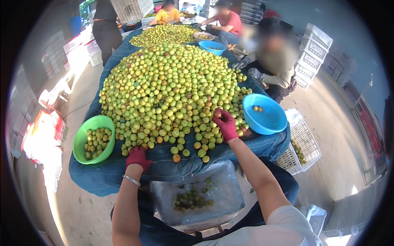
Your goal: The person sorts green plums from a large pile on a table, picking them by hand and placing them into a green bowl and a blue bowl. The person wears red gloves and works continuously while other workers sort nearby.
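A large heap of green-yellow fruits [166, 89], which look like jujubes, lies on a table covered with blue cloth [107, 172]. My right hand [227, 124], in a dark red glove, pinches a reddish-brown fruit [217, 113] above the heap's near right side. At the near left edge, my left hand [137, 159], gloved alike, rests palm down against the outermost fruits; its fingertips are hidden. A green plastic basket [79, 150] partly filled with fruits stands left of it. Right of my right hand is a blue plastic basin [267, 121] with a couple of fruits inside.
Between my knees sits a plastic-lined crate [221, 190] containing several fruits. A white plastic crate [311, 153] stands on the floor at right. One person [274, 58] sits along the table's right side; others work at the far end. Stacked white crates [312, 55] rise behind.
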Demonstrator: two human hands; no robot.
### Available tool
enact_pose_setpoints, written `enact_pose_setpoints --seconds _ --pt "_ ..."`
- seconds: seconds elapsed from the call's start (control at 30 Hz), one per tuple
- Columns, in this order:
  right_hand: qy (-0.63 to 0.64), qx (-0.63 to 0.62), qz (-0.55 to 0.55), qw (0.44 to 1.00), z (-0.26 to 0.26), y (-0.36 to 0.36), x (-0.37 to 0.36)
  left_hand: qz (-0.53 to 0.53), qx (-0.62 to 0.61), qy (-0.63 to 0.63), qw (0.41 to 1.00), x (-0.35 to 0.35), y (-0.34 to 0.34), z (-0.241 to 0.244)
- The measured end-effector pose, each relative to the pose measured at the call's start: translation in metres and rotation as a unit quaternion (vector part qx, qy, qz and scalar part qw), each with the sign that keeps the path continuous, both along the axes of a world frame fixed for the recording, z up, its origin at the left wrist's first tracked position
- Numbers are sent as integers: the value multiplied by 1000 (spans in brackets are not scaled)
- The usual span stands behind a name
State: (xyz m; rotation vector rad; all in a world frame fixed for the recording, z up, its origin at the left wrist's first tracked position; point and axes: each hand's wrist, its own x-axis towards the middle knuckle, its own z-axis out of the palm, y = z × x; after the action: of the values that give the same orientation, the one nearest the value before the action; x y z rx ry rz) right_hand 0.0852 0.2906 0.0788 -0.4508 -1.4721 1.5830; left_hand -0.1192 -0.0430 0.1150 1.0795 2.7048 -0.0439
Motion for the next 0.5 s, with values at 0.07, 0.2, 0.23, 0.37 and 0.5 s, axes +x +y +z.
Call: enact_pose_setpoints --seconds 0.07,0.2,0.23,0.37,0.5 --pt "41 -97 44 993 23 -24 11 4 2 -4 1000 -2 -5 -2" --pt "43 -3 39 998 62 -47 35 8 -10 -10 1000 -2 -3 -4" --pt "48 48 29 997 71 -52 40 9 -11 -12 1000 -2 -2 -3" --pt "-57 266 -17 962 98 -63 69 1 -1 -8 1000 0 -4 -1" --pt "-210 397 -88 889 132 -87 101 -16 22 19 999 0 -11 -3"
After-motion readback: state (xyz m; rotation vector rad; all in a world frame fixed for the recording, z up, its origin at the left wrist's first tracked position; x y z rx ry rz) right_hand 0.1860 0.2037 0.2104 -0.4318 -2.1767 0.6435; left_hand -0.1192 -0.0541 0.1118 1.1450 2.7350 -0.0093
